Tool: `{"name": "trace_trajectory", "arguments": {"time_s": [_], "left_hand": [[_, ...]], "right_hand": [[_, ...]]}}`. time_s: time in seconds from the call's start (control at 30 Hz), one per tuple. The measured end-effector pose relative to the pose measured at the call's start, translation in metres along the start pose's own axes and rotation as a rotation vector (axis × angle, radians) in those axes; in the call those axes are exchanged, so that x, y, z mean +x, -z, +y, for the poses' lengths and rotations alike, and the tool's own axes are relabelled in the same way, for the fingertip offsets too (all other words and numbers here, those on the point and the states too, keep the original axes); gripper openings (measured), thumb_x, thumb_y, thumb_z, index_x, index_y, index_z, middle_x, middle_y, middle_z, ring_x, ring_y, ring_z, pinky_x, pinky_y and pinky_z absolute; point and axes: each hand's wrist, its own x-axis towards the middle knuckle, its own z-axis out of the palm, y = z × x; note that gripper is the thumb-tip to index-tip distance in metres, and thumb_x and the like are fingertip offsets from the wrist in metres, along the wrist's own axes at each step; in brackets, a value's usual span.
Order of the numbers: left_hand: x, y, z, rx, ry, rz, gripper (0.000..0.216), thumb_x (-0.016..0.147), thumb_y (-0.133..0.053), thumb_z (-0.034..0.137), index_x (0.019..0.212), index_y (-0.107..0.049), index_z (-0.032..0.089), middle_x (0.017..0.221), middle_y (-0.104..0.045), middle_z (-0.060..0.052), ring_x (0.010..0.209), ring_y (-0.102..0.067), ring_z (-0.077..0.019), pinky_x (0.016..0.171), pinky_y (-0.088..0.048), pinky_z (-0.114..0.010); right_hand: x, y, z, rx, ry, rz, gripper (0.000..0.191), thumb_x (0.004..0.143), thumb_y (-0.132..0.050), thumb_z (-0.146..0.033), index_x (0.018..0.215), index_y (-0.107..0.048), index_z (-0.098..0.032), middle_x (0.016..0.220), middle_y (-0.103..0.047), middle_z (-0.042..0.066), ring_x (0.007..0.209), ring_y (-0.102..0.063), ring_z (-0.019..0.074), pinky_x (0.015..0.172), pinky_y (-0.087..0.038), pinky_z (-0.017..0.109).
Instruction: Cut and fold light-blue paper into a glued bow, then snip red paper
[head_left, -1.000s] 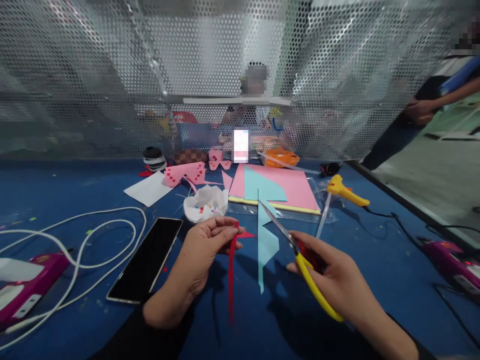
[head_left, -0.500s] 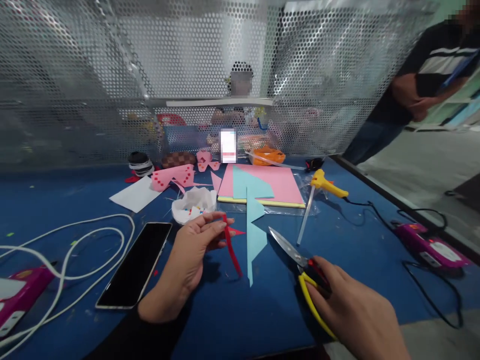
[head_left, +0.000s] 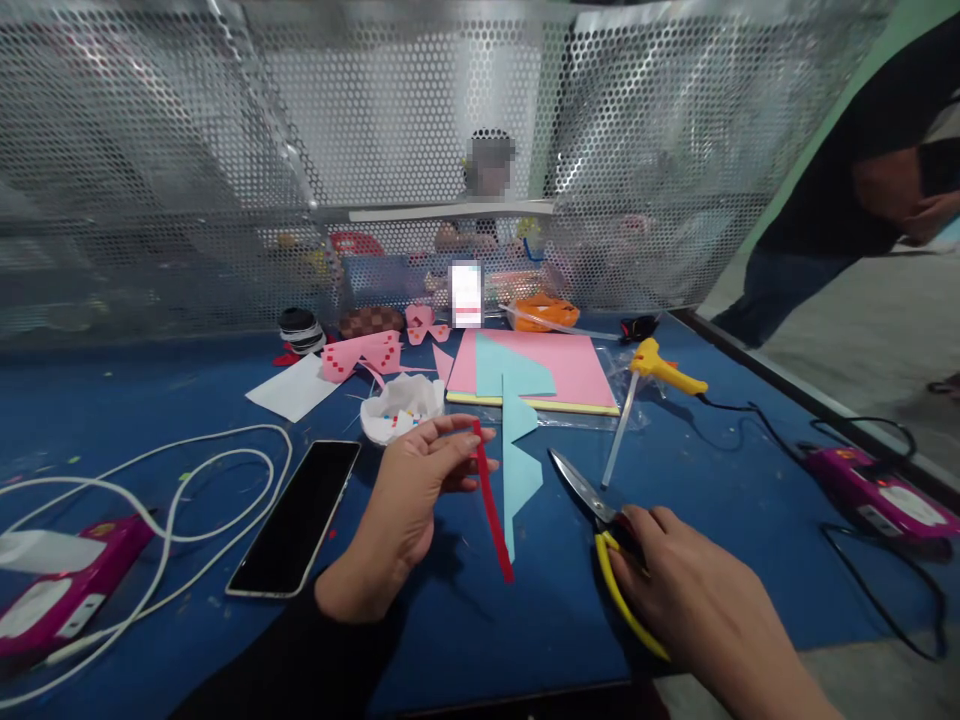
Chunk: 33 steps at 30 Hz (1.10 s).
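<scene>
Left hand pinches the top end of a red strip between thumb and fingertips; the strip hangs slanting down to the right, its lower end at or just above the table, contact not discernible. Right hand is closed around the yellow handles of the scissors, which lie low on the table, blades pointing up-left and nearly closed. Blades and strip are apart.

Judged step: a pause between cuts, the strip being held up for a look or for repositioning while the scissors rest. Any further cut calls for lifting the scissors, opening the blades and bringing the strip between them, with the left hand's fingertips kept above the cut line.

Just beside the strip lies a jagged blue paper, reaching up onto a pink sheet. A phone lies left of the left hand, a white cable beyond it. A glue gun lies near the sheet.

Limits of view:
1. Right hand's fingers cover the handle loops; the grip inside them cannot be seen.
2. Right forearm is cut off at the lower edge.
3. The white crumpled item behind the left hand is unclear.
4. Items behind the mesh screen are blurred.
5. A person at far right is partly out of frame.
</scene>
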Motion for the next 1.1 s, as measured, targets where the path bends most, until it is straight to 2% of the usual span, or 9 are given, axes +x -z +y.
{"name": "trace_trajectory", "arguments": {"time_s": [0.2,0.3,0.37,0.47,0.7,0.87,0.97,1.03,1.1], "left_hand": [[0.0,0.0,-0.005,0.026,-0.019,-0.055,0.032,0.074,-0.077,0.025,0.102,-0.063,0.016,0.092,-0.079,-0.007,0.065,-0.073,-0.0145,0.056,-0.05,-0.021],[-0.006,-0.005,-0.005,0.077,-0.04,-0.126,0.03,0.074,-0.075,0.024,0.1,-0.063,0.016,0.087,-0.079,-0.007,0.062,-0.072,-0.0145,0.055,-0.049,-0.022],[-0.013,-0.009,-0.006,0.109,-0.069,-0.16,0.031,0.074,-0.074,0.023,0.101,-0.063,0.016,0.079,-0.078,-0.004,0.06,-0.07,-0.0135,0.056,-0.049,-0.022],[-0.023,-0.011,-0.008,0.145,-0.11,-0.173,0.037,0.074,-0.072,0.022,0.109,-0.062,0.017,0.069,-0.075,0.002,0.061,-0.069,-0.0134,0.059,-0.05,-0.023],[-0.026,0.006,-0.017,0.123,-0.056,-0.162,0.045,0.071,-0.074,0.023,0.113,-0.062,0.016,0.072,-0.074,0.001,0.067,-0.067,-0.0132,0.068,-0.05,-0.025],[-0.026,0.02,-0.021,0.098,0.039,-0.193,0.024,0.075,-0.073,0.035,0.087,-0.069,0.014,0.068,-0.068,0.0,0.058,-0.063,-0.0111,0.059,-0.048,-0.023],[-0.025,0.04,-0.01,0.131,0.008,-0.102,0.023,0.075,-0.073,0.037,0.081,-0.068,0.015,0.065,-0.064,0.002,0.051,-0.056,-0.0075,0.052,-0.044,-0.02],[-0.021,0.06,0.003,0.175,-0.047,0.003,0.025,0.075,-0.073,0.039,0.081,-0.069,0.016,0.067,-0.063,0.002,0.048,-0.052,-0.0063,0.046,-0.04,-0.018],[-0.012,0.079,0.017,0.232,-0.084,0.081,0.026,0.074,-0.074,0.041,0.082,-0.069,0.016,0.066,-0.062,0.002,0.044,-0.046,-0.0051,0.04,-0.033,-0.017]], "right_hand": [[0.018,0.029,0.012,0.232,0.069,0.02,0.028,0.092,-0.05,-0.038,0.1,-0.069,-0.018,0.083,-0.068,0.008,0.067,-0.068,0.0254,0.051,-0.05,0.034],[0.05,0.05,0.0,0.715,0.069,-0.003,0.027,0.094,-0.055,-0.04,0.109,-0.069,-0.022,0.093,-0.07,0.006,0.08,-0.068,0.0208,0.067,-0.054,0.032],[0.073,0.057,-0.015,1.022,0.049,0.008,0.023,0.089,-0.065,-0.037,0.105,-0.07,-0.022,0.092,-0.071,0.005,0.077,-0.066,0.0175,0.067,-0.052,0.029],[0.096,0.054,-0.039,1.173,0.055,-0.006,0.014,0.084,-0.071,-0.033,0.088,-0.071,-0.02,0.077,-0.069,0.001,0.066,-0.06,0.0145,0.058,-0.047,0.025],[0.103,0.041,-0.064,1.167,0.127,-0.022,0.015,0.087,-0.067,-0.025,0.074,-0.069,-0.019,0.069,-0.064,-0.001,0.062,-0.056,0.0124,0.058,-0.043,0.025],[0.111,0.045,-0.07,1.133,0.169,-0.032,0.017,0.09,-0.061,-0.029,0.078,-0.068,-0.02,0.074,-0.066,0.001,0.069,-0.061,0.0147,0.063,-0.046,0.026],[0.093,0.044,-0.044,1.02,0.163,-0.08,0.02,0.091,-0.059,-0.033,0.103,-0.068,-0.021,0.088,-0.07,0.005,0.073,-0.065,0.0193,0.064,-0.05,0.031],[0.065,0.035,-0.014,0.666,0.131,-0.108,0.034,0.089,-0.057,-0.035,0.118,-0.063,-0.02,0.091,-0.071,0.008,0.073,-0.069,0.0245,0.06,-0.052,0.035],[0.032,0.021,0.014,0.452,0.116,-0.124,0.031,0.084,-0.059,-0.032,0.111,-0.065,-0.018,0.086,-0.071,0.009,0.066,-0.07,0.0258,0.054,-0.054,0.035]]}}
